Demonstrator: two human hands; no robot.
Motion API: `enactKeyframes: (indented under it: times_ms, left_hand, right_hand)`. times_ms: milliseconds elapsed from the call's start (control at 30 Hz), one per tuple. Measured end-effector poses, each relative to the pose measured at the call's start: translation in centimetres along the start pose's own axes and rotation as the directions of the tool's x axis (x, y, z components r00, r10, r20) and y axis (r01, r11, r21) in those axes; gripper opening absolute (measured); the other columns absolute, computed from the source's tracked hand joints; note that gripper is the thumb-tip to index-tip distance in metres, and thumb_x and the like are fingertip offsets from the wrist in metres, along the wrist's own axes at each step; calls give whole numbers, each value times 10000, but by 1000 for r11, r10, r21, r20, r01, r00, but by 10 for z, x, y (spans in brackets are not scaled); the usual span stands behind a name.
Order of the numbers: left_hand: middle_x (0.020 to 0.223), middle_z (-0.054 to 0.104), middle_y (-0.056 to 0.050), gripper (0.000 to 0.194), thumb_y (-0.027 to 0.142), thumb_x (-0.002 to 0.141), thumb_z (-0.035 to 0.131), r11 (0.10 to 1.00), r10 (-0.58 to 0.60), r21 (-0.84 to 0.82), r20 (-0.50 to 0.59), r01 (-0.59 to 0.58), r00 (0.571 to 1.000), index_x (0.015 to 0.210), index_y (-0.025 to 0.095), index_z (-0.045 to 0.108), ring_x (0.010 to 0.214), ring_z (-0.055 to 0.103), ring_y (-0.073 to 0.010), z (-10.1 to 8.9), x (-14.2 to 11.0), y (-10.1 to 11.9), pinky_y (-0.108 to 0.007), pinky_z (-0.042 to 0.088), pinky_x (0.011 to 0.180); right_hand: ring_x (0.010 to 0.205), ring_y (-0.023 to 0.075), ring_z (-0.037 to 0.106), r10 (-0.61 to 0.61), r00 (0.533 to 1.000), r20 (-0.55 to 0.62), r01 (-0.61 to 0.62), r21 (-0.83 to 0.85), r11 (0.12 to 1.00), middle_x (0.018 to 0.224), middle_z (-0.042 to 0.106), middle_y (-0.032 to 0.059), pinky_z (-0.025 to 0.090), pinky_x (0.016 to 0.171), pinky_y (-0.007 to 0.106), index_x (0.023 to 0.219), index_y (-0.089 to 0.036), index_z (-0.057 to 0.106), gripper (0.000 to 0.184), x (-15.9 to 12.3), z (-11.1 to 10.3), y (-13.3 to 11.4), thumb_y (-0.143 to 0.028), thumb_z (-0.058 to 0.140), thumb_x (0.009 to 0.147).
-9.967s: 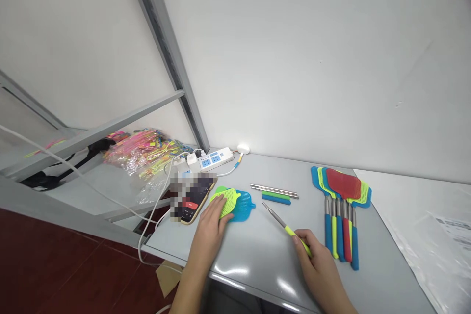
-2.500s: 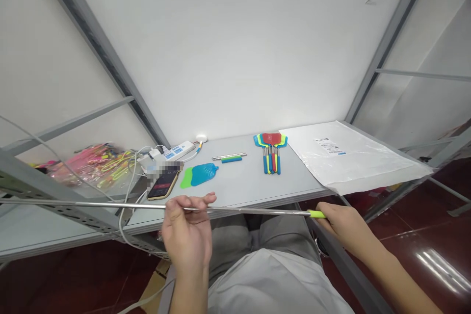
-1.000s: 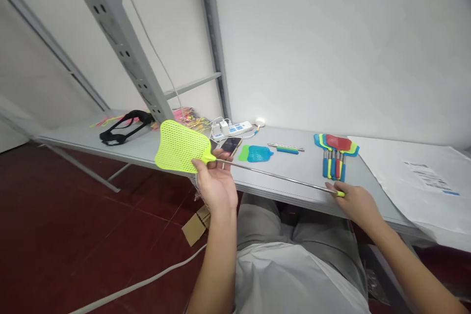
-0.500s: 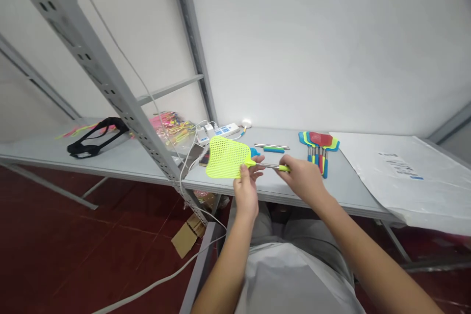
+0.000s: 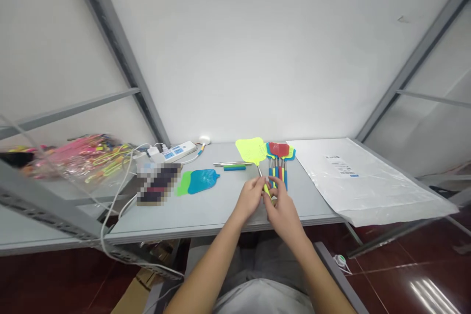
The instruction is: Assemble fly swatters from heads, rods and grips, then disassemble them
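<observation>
A yellow fly swatter (image 5: 252,150) points away from me, its perforated head over the back of the table and its handle near the front. My left hand (image 5: 250,197) pinches the handle from the left, around where the metal rod enters the yellow grip. My right hand (image 5: 281,203) closes round the same grip from the right. Just behind the hands lies a bundle of fly swatters (image 5: 278,150) in blue, red and yellow. To the left are a blue swatter head (image 5: 203,181) and a green swatter head (image 5: 183,184), overlapping. Metal rods and blue-green grips (image 5: 234,168) lie behind them.
A white plastic sheet or bag (image 5: 331,171) covers the table's right side. At the left stand a power strip (image 5: 179,151) with cables and a blurred-out dark object (image 5: 160,184). Bagged colourful items (image 5: 91,154) lie beyond the grey metal post (image 5: 47,211).
My view has turned right. The yellow swatter has swung from pointing left to pointing away from me, and my left hand has moved from its neck to the grip beside my right hand.
</observation>
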State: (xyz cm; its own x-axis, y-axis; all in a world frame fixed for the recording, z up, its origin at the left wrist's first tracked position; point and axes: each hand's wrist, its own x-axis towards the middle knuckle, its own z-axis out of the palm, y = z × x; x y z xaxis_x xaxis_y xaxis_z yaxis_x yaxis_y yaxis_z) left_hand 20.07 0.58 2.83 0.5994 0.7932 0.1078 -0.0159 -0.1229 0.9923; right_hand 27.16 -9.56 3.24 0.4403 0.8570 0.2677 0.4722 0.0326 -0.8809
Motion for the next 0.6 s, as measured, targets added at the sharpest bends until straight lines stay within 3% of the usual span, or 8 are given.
enactKeyframes:
  times_ms: [100,233,367,467,600]
  left_hand:
    - [1175,612,-83,335,365,932,581,988,-43,152,31,37,999,1190,152,586,994,627,-221,0,61,-5,-414,542,838]
    - [1230,590,-83,346,358,929,585,932,-66,360,67,37,996,1215,163,580,1045,611,-245,3,118,-10,-433,535,870]
    - [1236,587,-95,335,346,937,576,834,-85,552,127,1,988,1222,171,573,1039,612,-227,12,133,-20,-429,534,869]
    - [1237,586,-98,336,343,937,576,744,-101,668,157,-31,982,1226,172,569,1037,613,-223,16,133,-28,-430,535,868]
    - [1235,586,-99,344,342,935,580,620,-114,780,193,-82,975,1231,169,565,1037,613,-223,21,138,-32,-432,535,866]
  right_hand:
    - [540,140,563,-63,998,-17,62,-72,995,794,604,-14,460,554,268,1358,-213,385,457,22,-9,10,-325,467,923]
    - [642,159,581,-113,987,-113,95,-156,983,787,583,-5,479,651,292,1253,-209,492,356,39,-10,29,-354,475,928]
    - [872,238,565,-122,945,-305,43,-254,966,914,605,83,439,842,410,1147,-177,557,315,40,-17,58,-389,454,938]
    - [1063,321,504,-89,907,-411,-49,-313,948,1089,595,165,368,927,517,1199,-161,550,392,39,-26,78,-432,439,938]
    - [1288,342,397,65,935,-348,-238,-481,844,1356,526,165,287,1032,559,1366,-167,466,572,43,-27,91,-541,367,945]
